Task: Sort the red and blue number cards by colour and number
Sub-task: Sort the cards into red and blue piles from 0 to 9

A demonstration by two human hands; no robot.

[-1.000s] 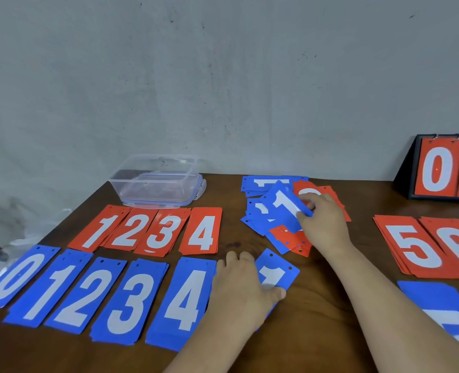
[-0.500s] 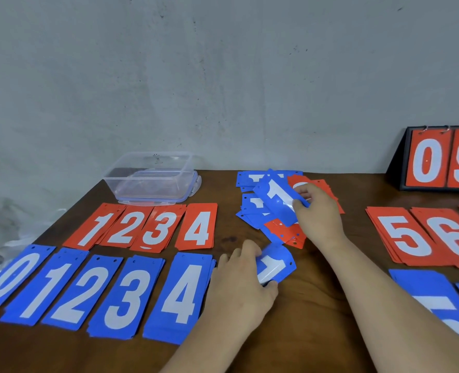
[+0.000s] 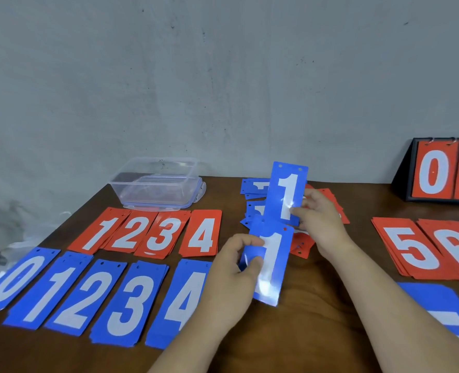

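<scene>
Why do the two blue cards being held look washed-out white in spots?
Head view: light glares off the glossy lower blue 1 card, pinched by the left hand, mostly at its near end, and off the upper blue 1 card where the right hand holds it; the same head view is slightly soft overall.

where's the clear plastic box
Head view: the clear plastic box sits back left on the table, just behind the red 2 pile.
</scene>
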